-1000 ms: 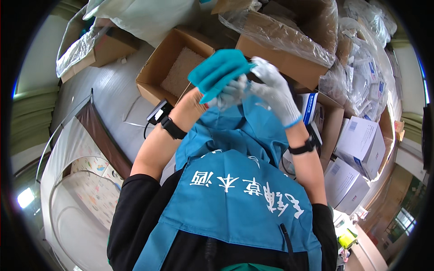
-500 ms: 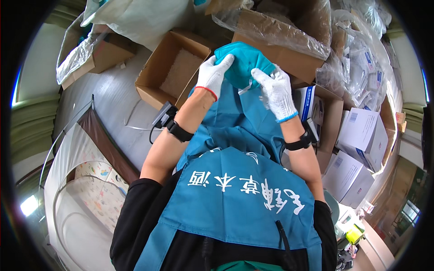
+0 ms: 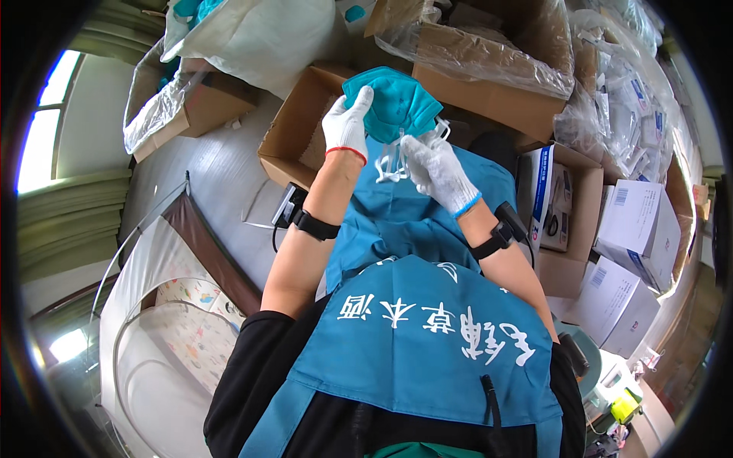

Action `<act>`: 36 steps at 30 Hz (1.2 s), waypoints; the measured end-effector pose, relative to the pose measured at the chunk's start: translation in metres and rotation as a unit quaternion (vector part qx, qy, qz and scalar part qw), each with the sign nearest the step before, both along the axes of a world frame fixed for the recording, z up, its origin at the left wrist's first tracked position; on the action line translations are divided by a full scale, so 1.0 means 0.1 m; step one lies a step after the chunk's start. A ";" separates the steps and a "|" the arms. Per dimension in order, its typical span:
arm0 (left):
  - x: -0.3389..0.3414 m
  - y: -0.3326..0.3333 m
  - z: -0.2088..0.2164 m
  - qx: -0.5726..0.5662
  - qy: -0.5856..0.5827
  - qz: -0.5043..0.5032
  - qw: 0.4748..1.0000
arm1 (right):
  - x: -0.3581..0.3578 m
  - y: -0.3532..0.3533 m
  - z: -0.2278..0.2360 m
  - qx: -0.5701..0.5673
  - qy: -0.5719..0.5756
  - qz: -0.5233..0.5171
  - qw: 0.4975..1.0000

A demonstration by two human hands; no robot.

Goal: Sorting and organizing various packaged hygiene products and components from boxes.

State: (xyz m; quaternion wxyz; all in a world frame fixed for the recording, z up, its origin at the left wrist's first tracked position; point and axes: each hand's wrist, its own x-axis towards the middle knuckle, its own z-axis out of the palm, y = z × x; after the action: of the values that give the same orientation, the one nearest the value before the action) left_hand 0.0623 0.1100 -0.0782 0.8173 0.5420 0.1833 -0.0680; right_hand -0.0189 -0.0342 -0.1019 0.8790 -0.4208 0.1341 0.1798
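A teal cup-shaped face mask (image 3: 397,107) is held up above my lap. My left hand (image 3: 347,126), in a white knitted glove with a red cuff, pinches the mask's left edge, thumb on the side facing me. White elastic straps (image 3: 391,164) dangle in loops below the mask. Close to its lower right edge, my right hand (image 3: 441,172), gloved in white with a blue cuff, has its fingers drawn together on the straps. Part of a strap shows beyond those fingertips; the exact grip is partly hidden.
An open cardboard box (image 3: 294,126) stands just beyond my left hand. A larger plastic-lined carton (image 3: 489,91) is at the far side. To the right are a box with packets (image 3: 565,206), white cartons (image 3: 637,225) and a bag of wrapped packets (image 3: 630,114). A mesh tent (image 3: 168,320) lies left.
My right hand has come off the mask's right side and moved down to the straps, which now hang in view. The mask has tipped, still in my left hand. The whole view has shifted slightly.
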 end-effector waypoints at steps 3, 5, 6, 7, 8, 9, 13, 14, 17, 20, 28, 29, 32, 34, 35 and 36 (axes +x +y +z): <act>-0.04 -0.06 -0.01 0.048 -0.051 -0.009 0.997 | 0.07 0.04 -0.02 0.028 0.002 -0.026 0.999; -0.03 -0.09 -0.03 0.033 -0.038 -0.011 0.999 | 0.08 0.07 -0.06 0.061 0.044 0.061 0.995; -0.02 -0.07 -0.05 0.031 -0.028 -0.012 0.999 | 0.08 0.15 -0.04 0.052 0.080 0.052 0.994; 0.00 -0.04 -0.07 0.030 -0.018 -0.013 0.999 | 0.06 0.16 -0.01 0.054 0.079 0.053 0.994; 0.05 0.00 -0.13 0.056 0.028 -0.006 0.998 | 0.03 0.15 0.02 -0.019 0.022 0.055 0.998; 0.10 0.06 -0.24 0.059 0.029 -0.003 0.998 | 0.01 0.17 0.10 -0.090 -0.035 0.058 0.994; 0.29 0.16 -0.60 0.122 0.216 0.018 0.969 | -0.06 0.49 -0.06 -0.281 -0.124 0.121 0.944; 0.27 0.19 -0.71 0.214 0.148 0.009 0.965 | -0.02 0.53 -0.24 -0.394 -0.142 0.188 0.888; 0.13 0.32 -0.98 0.527 0.001 -0.052 0.848 | -0.14 0.59 -0.21 -0.248 0.050 0.226 0.941; -0.06 0.19 -1.29 0.593 -0.035 -0.092 0.799 | -0.39 0.59 -0.58 -0.254 0.028 0.133 0.958; 0.11 0.27 -1.63 0.648 -0.029 -0.204 0.733 | -0.77 -0.03 -0.07 -0.221 -0.022 0.130 0.966; 0.18 0.35 -1.71 0.693 -0.049 -0.234 0.680 | -0.86 -0.20 0.06 -0.261 -0.062 0.179 0.947; 0.27 0.54 -1.65 0.589 0.026 -0.192 0.784 | -1.17 -0.72 0.74 -0.147 0.034 -0.005 0.989; 0.28 0.55 -1.63 0.538 0.020 -0.162 0.827 | -1.19 -1.11 0.61 -0.223 0.085 -0.062 0.969; 0.26 0.54 -1.62 0.498 0.028 -0.139 0.855 | -1.06 -1.21 0.65 -0.307 0.128 -0.032 0.942; 0.26 0.47 -1.58 0.447 0.029 -0.128 0.885 | -1.00 -1.22 0.49 -0.261 0.141 -0.064 0.953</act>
State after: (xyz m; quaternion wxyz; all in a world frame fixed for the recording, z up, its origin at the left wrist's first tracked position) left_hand 0.0882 0.1568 -0.2363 0.4669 0.8664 0.1467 -0.0988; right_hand -0.1188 -0.1558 -0.0525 0.7205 -0.5961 0.3255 0.1398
